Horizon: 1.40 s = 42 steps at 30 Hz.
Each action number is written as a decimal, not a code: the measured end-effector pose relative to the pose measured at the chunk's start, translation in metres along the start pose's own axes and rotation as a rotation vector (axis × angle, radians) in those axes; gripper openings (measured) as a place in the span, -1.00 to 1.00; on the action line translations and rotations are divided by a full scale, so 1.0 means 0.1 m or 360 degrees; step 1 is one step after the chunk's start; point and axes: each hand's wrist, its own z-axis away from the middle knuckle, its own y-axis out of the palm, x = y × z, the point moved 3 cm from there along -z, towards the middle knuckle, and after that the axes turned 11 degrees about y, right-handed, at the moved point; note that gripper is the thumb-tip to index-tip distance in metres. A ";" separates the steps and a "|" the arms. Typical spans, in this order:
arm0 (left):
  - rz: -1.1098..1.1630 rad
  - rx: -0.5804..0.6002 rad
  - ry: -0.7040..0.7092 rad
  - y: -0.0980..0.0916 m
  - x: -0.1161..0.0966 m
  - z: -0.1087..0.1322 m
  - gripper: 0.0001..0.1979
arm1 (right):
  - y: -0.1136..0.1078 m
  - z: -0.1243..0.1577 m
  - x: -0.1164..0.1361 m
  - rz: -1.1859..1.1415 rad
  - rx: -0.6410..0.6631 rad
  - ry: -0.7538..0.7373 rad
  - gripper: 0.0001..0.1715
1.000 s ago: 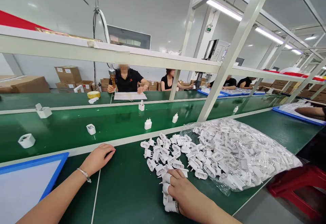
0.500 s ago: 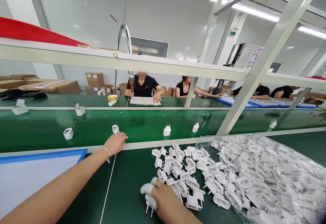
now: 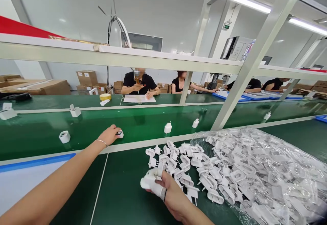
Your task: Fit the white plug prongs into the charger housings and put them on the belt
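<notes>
Evidently the work is only partly done, with far more parts left than finished. In the left hand (image 3: 110, 135), a white shell (image 3: 120, 134) is gripped by the fingers at the near edge of the green belt (image 3: 143, 124), its dark opening partly in sight. In the right hand (image 3: 167, 188), held over the tabletop (image 3: 120, 191), a white cap (image 3: 154, 173) appears to be grasped between covered fingers, though its outline is hard to part from the white covers. The two pieces are well apart, so no joining can be claimed for this pair yet.

Farther along the belt to the right, a plug (image 3: 168, 128) is seen upright with its prongs upward, and two more like it are placed beyond; these are judged to be capped. To the left, an open shell (image 3: 64, 136) is left uncapped on the belt, and behind it two blocks (image 3: 75, 111) are set, each with a piece projecting from the top; how complete they are cannot be told.

By far the larger share is seen in loose caps (image 3: 187, 180), heaped on the tabletop beside the right hand, and in the clear bag (image 3: 283, 174) by which many more are held. At lower left, only part of a blue-edged tray (image 3: 38, 161) is shown.
</notes>
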 end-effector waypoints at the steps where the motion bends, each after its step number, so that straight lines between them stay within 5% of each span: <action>1: 0.0039 0.0000 0.0057 -0.02 -0.13 0.11 -0.69 | 0.00 0.00 0.00 -0.0172 -0.0075 0.0051 -0.55; 7: 0.0683 0.0090 0.0557 0.01 -1.08 1.07 -0.72 | 0.02 -0.01 0.02 -0.0733 -0.0113 0.0021 -0.47; 11: 0.0966 0.0103 0.0435 0.16 -1.39 1.38 -0.77 | 0.05 -0.03 0.00 -0.0386 -0.0118 -0.0082 -0.53; 18: 0.1363 0.0127 0.0160 0.42 -1.39 1.30 -0.81 | 0.09 -0.06 0.00 0.0684 -0.0404 -0.0439 -0.55; 29: 0.1419 0.0159 0.0183 0.44 -1.41 1.26 -0.78 | 0.21 -0.05 -0.06 0.1864 -0.0448 -0.0851 -0.84; 35: 0.1394 0.0160 0.0218 0.41 -1.43 1.27 -0.79 | 0.17 -0.05 -0.09 0.2588 -0.0456 -0.0630 -0.86; 42: 0.1353 0.0089 0.0261 0.37 -1.45 1.28 -0.86 | 0.22 -0.06 -0.13 0.2712 -0.0389 -0.0399 -0.76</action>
